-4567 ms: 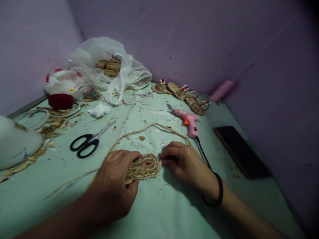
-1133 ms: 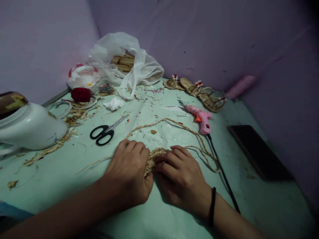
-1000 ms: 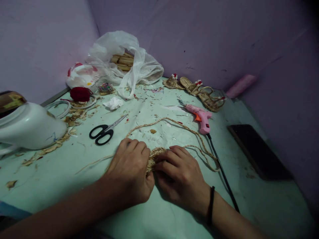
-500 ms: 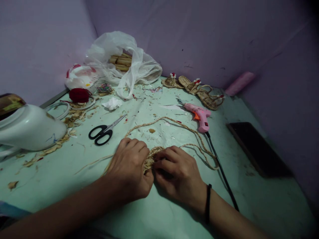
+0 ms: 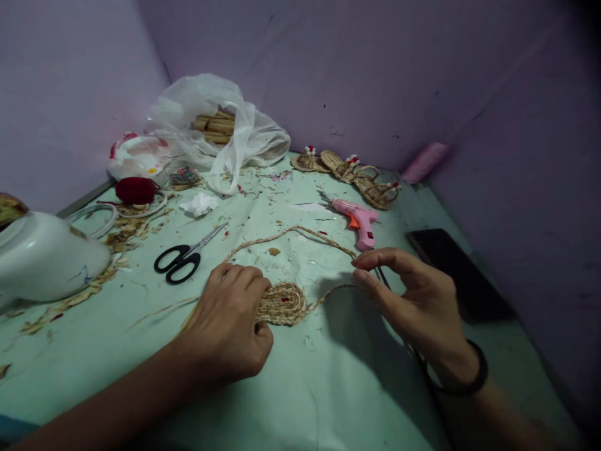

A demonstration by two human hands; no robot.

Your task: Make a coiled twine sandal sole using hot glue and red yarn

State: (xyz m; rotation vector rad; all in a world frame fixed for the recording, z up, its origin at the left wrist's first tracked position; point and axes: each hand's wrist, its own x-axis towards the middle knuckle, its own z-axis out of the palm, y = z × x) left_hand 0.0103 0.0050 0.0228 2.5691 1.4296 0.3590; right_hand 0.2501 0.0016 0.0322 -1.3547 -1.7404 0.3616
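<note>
A flat oval coil of braided straw (image 5: 283, 305), with a small red spot in its middle, lies on the table. My left hand (image 5: 230, 319) is closed over its left part and hides that end. From the coil's right side a loose straw braid (image 5: 277, 236) runs out, passes behind my right fingertips and loops back to the left. My right hand (image 5: 413, 300) is raised above the table, right of the coil, thumb and forefinger apart with nothing visible between them. Just beyond those fingertips lies a pink glue gun (image 5: 357, 218), its black cord partly hidden by the hand.
Black-handled scissors (image 5: 185, 258) lie left of the braid. A white pot-like vessel (image 5: 51, 257), dark red yarn (image 5: 136, 190) and straw scraps are farther left. Toward the back are a plastic bag (image 5: 253, 134) and woven straw sandals (image 5: 347, 166). A dark phone (image 5: 455, 269) lies at right.
My right hand has left the coil and moved right and up toward the glue gun, its fingers apart. More of the coil shows. My left hand still holds it; the view has shifted slightly.
</note>
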